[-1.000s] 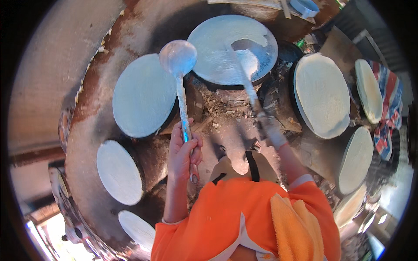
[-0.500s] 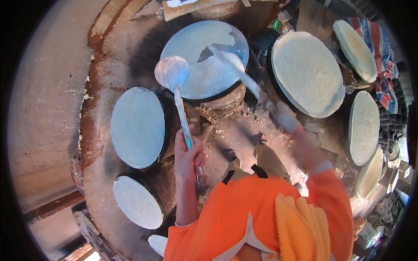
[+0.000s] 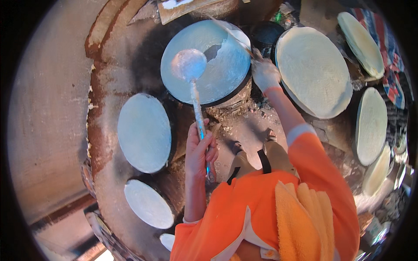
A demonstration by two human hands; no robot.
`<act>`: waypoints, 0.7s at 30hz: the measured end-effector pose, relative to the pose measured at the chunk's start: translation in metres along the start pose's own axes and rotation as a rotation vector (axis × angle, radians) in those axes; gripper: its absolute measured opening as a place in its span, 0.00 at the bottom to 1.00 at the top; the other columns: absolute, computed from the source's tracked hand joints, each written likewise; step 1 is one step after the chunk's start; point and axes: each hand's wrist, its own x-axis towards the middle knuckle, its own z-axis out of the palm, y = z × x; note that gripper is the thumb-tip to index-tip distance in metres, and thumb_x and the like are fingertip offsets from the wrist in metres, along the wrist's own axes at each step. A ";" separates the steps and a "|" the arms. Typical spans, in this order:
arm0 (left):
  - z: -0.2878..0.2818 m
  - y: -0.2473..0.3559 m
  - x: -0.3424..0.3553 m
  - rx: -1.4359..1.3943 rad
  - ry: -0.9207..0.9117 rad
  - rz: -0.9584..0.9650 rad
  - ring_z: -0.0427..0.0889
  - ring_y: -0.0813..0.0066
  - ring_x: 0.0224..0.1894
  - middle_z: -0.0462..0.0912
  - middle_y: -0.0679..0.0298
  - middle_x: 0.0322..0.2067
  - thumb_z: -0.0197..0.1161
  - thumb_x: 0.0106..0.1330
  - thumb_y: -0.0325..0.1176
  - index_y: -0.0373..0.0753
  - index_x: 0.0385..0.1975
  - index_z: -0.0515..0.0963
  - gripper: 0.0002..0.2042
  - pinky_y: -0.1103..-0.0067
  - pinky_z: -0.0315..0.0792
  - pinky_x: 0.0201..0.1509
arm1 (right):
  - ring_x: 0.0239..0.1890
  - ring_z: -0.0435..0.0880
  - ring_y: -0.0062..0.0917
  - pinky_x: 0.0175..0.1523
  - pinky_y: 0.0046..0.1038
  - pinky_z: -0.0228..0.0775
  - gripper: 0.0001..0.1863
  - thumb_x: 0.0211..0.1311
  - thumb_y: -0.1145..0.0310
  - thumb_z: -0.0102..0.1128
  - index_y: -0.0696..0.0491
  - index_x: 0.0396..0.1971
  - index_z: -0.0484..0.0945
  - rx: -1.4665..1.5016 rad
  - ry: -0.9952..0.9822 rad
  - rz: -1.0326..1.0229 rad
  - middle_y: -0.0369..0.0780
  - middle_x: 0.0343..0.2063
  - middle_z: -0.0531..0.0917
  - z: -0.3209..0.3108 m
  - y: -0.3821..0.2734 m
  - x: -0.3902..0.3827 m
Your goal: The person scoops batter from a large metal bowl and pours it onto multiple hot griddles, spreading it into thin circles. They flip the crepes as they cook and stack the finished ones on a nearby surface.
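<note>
My left hand (image 3: 200, 152) is closed round the long handle of a white-coated metal ladle (image 3: 189, 65), whose round head is over the large centre griddle (image 3: 222, 87). That griddle carries a thin white layer of batter, with a darker gap near its middle. My right hand (image 3: 265, 74), in a pale glove, grips a flat scraper (image 3: 235, 34) at the griddle's right edge; the blade reaches across the upper right of the surface, slightly blurred.
Round pans with pale sheets stand in an arc: left (image 3: 143, 132), lower left (image 3: 148, 204), right (image 3: 313, 69), far right (image 3: 371, 126) and others. A striped cloth (image 3: 392, 82) lies at upper right, a board (image 3: 183, 13) at top. An orange towel (image 3: 305, 217) hangs over my clothing.
My right hand has moved up to the centre griddle's edge, carrying the scraper toward its upper rim. The ladle in my left hand has shifted slightly right; the view has turned.
</note>
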 end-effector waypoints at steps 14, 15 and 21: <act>-0.056 0.041 0.026 -0.058 -0.307 -0.035 0.57 0.88 0.08 0.69 0.65 0.23 0.49 0.65 0.30 0.42 0.53 0.60 0.17 0.89 0.54 0.10 | 0.42 0.79 0.44 0.45 0.40 0.71 0.24 0.65 0.52 0.36 0.56 0.42 0.74 0.251 -0.313 0.085 0.52 0.39 0.78 -0.061 -0.052 -0.050; -0.062 0.042 0.016 -0.075 -0.291 0.009 0.57 0.88 0.08 0.69 0.66 0.23 0.49 0.65 0.30 0.42 0.53 0.60 0.17 0.89 0.55 0.10 | 0.42 0.78 0.44 0.46 0.39 0.71 0.24 0.65 0.51 0.37 0.56 0.42 0.74 0.320 -0.270 0.182 0.50 0.39 0.78 -0.058 -0.052 -0.059; -0.074 0.044 0.011 -0.069 -0.151 0.057 0.56 0.88 0.08 0.68 0.65 0.24 0.47 0.66 0.29 0.41 0.54 0.60 0.16 0.88 0.56 0.10 | 0.38 0.79 0.46 0.40 0.41 0.71 0.22 0.63 0.48 0.41 0.40 0.53 0.68 0.535 0.000 -0.108 0.51 0.34 0.79 -0.028 -0.039 -0.093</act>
